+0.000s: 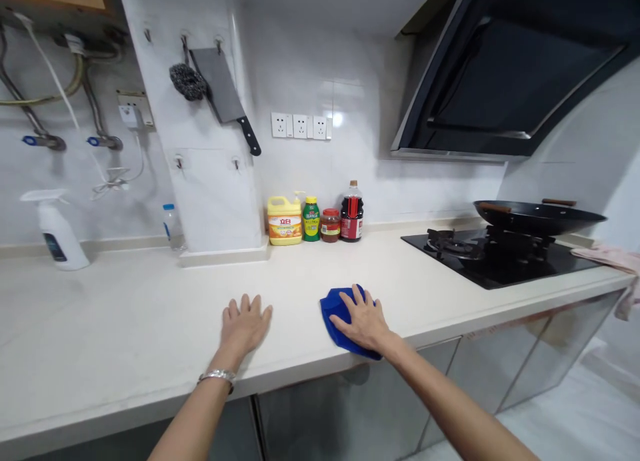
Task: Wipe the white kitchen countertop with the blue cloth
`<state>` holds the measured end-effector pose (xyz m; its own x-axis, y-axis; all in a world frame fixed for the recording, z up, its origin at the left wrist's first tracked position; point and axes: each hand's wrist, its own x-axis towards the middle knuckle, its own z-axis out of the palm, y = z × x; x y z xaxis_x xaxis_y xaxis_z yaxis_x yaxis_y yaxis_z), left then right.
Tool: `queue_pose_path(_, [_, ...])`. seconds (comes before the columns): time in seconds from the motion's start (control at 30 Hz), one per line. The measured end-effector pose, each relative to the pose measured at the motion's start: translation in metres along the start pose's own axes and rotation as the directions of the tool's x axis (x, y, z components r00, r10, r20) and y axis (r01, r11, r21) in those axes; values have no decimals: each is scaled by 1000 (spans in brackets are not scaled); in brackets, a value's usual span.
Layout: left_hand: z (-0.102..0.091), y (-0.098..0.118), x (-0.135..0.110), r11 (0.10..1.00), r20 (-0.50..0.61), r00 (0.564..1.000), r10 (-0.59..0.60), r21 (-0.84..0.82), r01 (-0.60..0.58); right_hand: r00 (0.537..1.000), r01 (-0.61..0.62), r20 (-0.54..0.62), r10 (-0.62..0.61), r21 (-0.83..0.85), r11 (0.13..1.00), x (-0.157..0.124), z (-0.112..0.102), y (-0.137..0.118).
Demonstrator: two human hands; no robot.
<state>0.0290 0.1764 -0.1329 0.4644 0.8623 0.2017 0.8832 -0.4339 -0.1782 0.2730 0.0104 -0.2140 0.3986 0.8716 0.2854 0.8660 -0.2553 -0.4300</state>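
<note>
My right hand point(364, 319) lies flat with fingers spread on a blue cloth point(334, 314), pressing it onto the white countertop point(125, 314) near the front edge. My left hand point(245, 324) rests palm down on the bare countertop a little to the left of the cloth, fingers stretched out and holding nothing. A silver bracelet point(217, 376) sits on my left wrist.
Against the back wall stand a yellow detergent jug point(284, 221), a green bottle point(311, 219), a red-lidded jar point(331, 225) and a dark sauce bottle point(352, 212). A black wok point(537, 216) sits on the gas hob point(500, 258) at right. A spray bottle point(57, 231) stands far left. A cleaver point(225, 98) hangs on the wall.
</note>
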Motion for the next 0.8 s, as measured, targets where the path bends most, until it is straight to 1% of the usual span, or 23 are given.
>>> queue_pose_path(0.03, [1,0,-1,1000,11,1000,-22,-2,22,991,129,21,-129,5,992,2,-2,13])
queue_pose_path(0.07, [2,1,-1,1000,26,999,-30,0,30,967,251,45,-252,10,968,4,-7,28])
queue_pose_path(0.1, [2,1,-2,999,38,999,-32,7,31,935,350,63,-349,5,937,6,-13,43])
queue_pose_path(0.13, [1,1,-3,999,45,998,-34,19,33,910,411,70,-409,-17,912,7,-20,57])
queue_pose_path(0.17, [0,2,-4,999,47,998,-35,36,33,902,430,63,-426,-56,901,9,-27,68])
queue_pose_path(0.2, [-1,2,-4,998,45,998,-38,56,36,912,411,44,-408,-107,906,9,-35,76])
queue_pose_path(0.23, [-2,3,-4,997,41,998,-39,74,36,930,366,21,-368,-156,917,10,-41,79])
queue_pose_path(0.3, [-2,4,-3,995,38,998,-40,92,36,968,242,-15,-249,-188,952,9,-47,72])
queue_pose_path(0.33, [-2,4,-1,995,43,998,-42,94,38,982,184,-15,-189,-152,971,9,-46,64])
queue_pose_path(0.43, [1,4,3,995,55,997,-58,84,53,999,-4,50,2,31,1000,14,-33,32])
queue_pose_path(0.47, [2,4,4,995,64,996,-64,82,58,996,-65,68,62,46,997,16,-27,23])
queue_pose_path(0.5, [3,4,5,995,71,995,-69,81,63,992,-101,77,98,30,994,19,-22,17])
queue_pose_path(0.53, [4,3,6,995,78,994,-71,82,65,992,-102,80,102,-2,995,21,-17,13])
queue_pose_path(0.57, [5,3,6,994,80,994,-72,83,65,995,-60,84,62,-29,998,23,-14,12])
queue_pose_path(0.6, [5,3,7,994,78,995,-69,86,62,995,23,95,-19,-37,999,23,-12,14])
queue_pose_path(0.63, [5,3,7,994,71,995,-67,90,61,986,126,115,-122,-23,992,22,-12,18])
queue_pose_path(0.7, [4,3,7,993,70,996,-60,102,53,941,300,155,-300,25,954,17,-15,29])
queue_pose_path(0.73, [4,4,7,993,78,995,-57,110,48,918,358,166,-360,43,933,13,-17,35])
queue_pose_path(0.8, [2,4,6,991,99,994,-54,129,41,886,426,171,-431,63,902,6,-23,47])
